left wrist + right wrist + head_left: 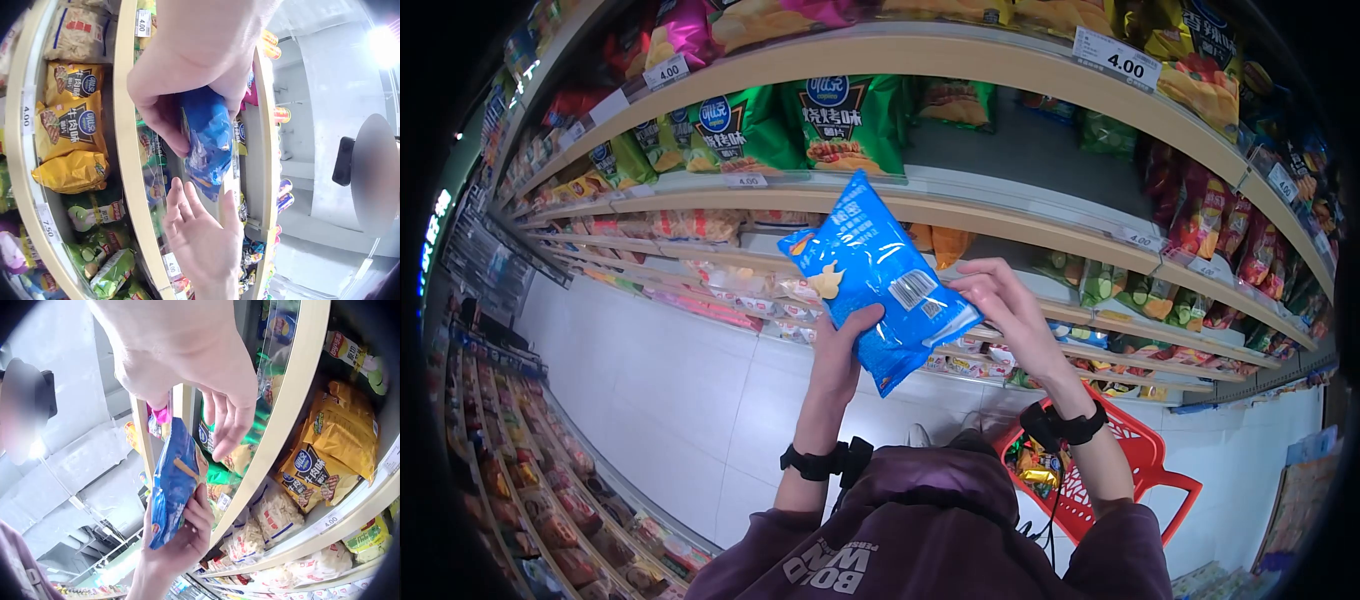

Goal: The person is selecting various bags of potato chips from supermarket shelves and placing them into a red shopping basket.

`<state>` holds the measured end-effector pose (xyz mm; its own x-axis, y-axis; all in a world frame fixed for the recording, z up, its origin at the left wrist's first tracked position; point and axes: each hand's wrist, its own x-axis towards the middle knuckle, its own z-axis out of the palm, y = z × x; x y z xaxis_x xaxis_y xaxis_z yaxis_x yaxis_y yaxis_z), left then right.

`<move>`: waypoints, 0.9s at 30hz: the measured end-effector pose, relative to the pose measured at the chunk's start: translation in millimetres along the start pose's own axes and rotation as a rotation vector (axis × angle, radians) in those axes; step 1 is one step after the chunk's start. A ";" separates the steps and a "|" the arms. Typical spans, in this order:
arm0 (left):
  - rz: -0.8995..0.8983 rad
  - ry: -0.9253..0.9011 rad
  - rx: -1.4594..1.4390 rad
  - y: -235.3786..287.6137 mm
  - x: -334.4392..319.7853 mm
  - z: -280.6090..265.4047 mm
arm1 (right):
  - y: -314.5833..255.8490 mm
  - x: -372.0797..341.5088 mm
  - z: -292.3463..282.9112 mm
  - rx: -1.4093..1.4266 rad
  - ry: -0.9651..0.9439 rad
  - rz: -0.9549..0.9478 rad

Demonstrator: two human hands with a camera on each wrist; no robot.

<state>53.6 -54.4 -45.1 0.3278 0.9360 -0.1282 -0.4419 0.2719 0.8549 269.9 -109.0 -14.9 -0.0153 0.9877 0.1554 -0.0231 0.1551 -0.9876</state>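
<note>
A blue snack bag [880, 290] with a barcode facing up is held at chest height in front of the shelves. My left hand [837, 350] grips its lower left edge, thumb on the printed back; the left wrist view shows that hand [187, 69] round the blue bag [209, 144]. At the bag's right corner is my right hand [1010, 315], fingers loosely bent; in the right wrist view this hand [187, 369] is off the bag [175, 487], its fingers apart from it.
Shelves [1020, 215] of snack bags curve across the front, with green bags [840, 125] on the upper tier. A red basket [1135, 450] holding some packets is by my right forearm. Another row of shelved goods [540, 480] runs along the left.
</note>
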 end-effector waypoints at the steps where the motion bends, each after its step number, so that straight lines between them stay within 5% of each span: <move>1: -0.036 -0.031 0.047 -2.4 1.0 -1.6 | 5.8 4.4 -2.6 -0.052 -0.077 -0.008; 7: -0.211 -0.155 0.127 -5.0 -0.8 3.3 | 1.8 2.1 9.1 0.185 -0.059 0.247; 11: -0.139 -0.175 -0.052 1.4 -1.9 1.4 | 1.0 5.6 9.9 0.297 0.100 0.302; 17: 0.026 -0.103 0.189 8.8 -10.5 15.5 | -10.9 1.0 11.2 0.333 0.147 0.355; 27: -0.029 -0.146 0.155 8.9 -11.1 17.6 | -7.5 -2.9 7.9 0.345 0.140 0.345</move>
<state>60.7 -66.4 -27.2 0.4611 0.8828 -0.0895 -0.3003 0.2502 0.9204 262.3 -113.2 -7.7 0.0531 0.9771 -0.2058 -0.3696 -0.1723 -0.9131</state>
